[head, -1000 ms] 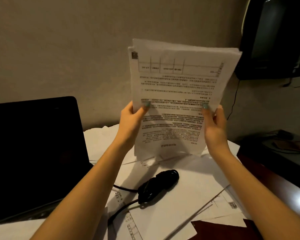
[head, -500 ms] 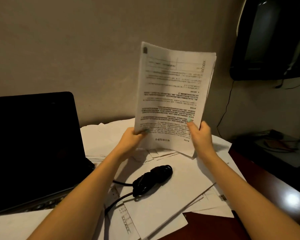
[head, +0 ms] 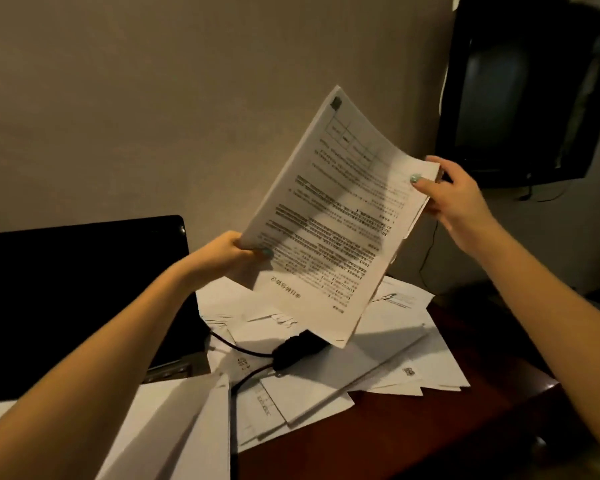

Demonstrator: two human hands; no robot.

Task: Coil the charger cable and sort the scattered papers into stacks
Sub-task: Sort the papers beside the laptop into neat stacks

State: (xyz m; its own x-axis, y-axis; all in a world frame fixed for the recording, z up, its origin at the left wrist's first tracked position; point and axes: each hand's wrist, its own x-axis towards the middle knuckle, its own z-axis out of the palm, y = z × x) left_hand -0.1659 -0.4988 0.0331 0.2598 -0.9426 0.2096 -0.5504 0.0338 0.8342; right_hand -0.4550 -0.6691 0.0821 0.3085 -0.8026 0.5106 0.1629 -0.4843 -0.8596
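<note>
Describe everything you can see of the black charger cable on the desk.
The charger cable is black and matte, gathered into an elongated bundle. It lies on scattered papers mid-desk, right of the laptop. Two strands leave its left end: one curves toward the laptop, the other runs down-left until a sheet hides it. Its far end is hidden behind the lower corner of the held stack, which the left hand and right hand grip; neither touches the cable.

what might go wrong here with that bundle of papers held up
The paper bundle is tilted and pinched only at two edges by the left hand and right hand, so sheets may slip out. Its low corner hangs near the charger cable; lowering it there could snag the cable.
</note>
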